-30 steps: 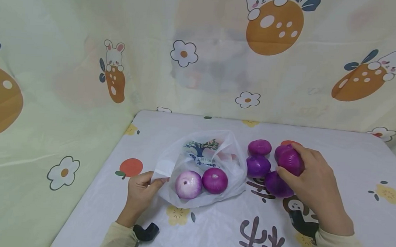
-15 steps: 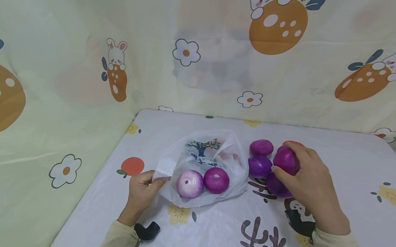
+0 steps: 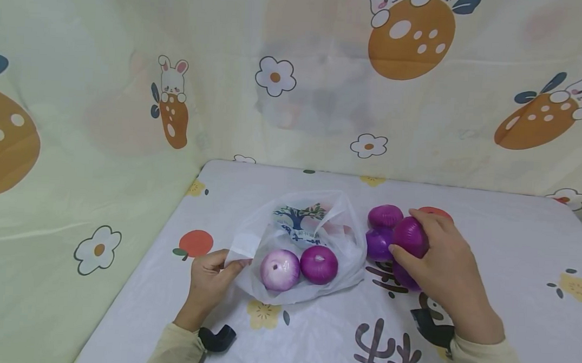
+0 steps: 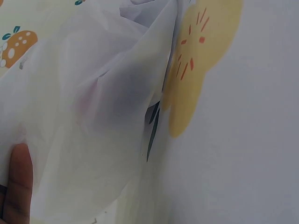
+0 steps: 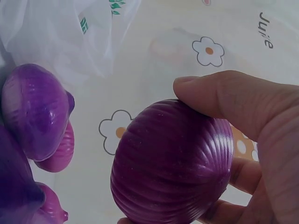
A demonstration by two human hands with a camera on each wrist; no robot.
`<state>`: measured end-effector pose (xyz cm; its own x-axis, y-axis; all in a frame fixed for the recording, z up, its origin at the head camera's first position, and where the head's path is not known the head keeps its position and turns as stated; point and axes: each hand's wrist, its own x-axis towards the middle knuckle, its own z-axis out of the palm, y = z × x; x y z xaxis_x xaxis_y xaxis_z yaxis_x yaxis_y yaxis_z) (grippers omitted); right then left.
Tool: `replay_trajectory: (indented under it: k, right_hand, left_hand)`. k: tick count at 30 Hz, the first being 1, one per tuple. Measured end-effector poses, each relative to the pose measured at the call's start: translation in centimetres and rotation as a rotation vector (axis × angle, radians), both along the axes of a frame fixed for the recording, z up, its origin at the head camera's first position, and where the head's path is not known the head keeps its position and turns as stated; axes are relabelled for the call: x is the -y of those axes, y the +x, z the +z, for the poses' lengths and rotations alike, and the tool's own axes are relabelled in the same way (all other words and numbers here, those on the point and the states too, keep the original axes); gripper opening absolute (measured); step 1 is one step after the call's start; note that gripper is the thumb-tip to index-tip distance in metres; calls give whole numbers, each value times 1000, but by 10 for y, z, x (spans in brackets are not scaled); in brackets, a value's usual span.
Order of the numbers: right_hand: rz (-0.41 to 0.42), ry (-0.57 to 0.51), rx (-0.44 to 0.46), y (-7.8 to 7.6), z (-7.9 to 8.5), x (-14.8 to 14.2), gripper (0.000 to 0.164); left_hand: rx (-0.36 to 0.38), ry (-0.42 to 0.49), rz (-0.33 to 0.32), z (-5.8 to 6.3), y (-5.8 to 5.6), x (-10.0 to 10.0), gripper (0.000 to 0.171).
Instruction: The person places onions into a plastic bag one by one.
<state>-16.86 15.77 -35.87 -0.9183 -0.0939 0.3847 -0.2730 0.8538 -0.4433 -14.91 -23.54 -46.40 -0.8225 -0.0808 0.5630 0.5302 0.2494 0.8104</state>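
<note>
My left hand pinches the left edge of a thin white plastic bag with a printed tree. Inside the bag's mouth sit a pale purple-and-white onion and a magenta onion. On the other side, my right hand grips a shiny purple onion between thumb and fingers, above other onions. Those include a magenta onion at the back, a violet onion against the bag, and a dark purple onion partly hidden by the hand. A left fingertip shows beside the bag.
A white printed cloth covers the table. Behind and to the left hangs a pale curtain with cartoon rabbits and flowers. Black curved pieces sit at both wrists. A pink onion also shows at the right wrist view's lower left.
My right hand has moved left with the purple onion, a little nearer the bag. The left hand keeps its pinch on the bag's edge. The whole head view has shifted slightly.
</note>
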Motion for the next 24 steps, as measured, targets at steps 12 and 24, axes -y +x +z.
replay_trajectory:
  k: [12, 24]
  right_hand:
    - [37, 14, 30, -2, 0, 10, 75]
    - [66, 14, 44, -4, 2, 22, 77]
  left_hand:
    - [6, -2, -1, 0, 0, 1, 17]
    - [4, 3, -4, 0, 0, 1, 16]
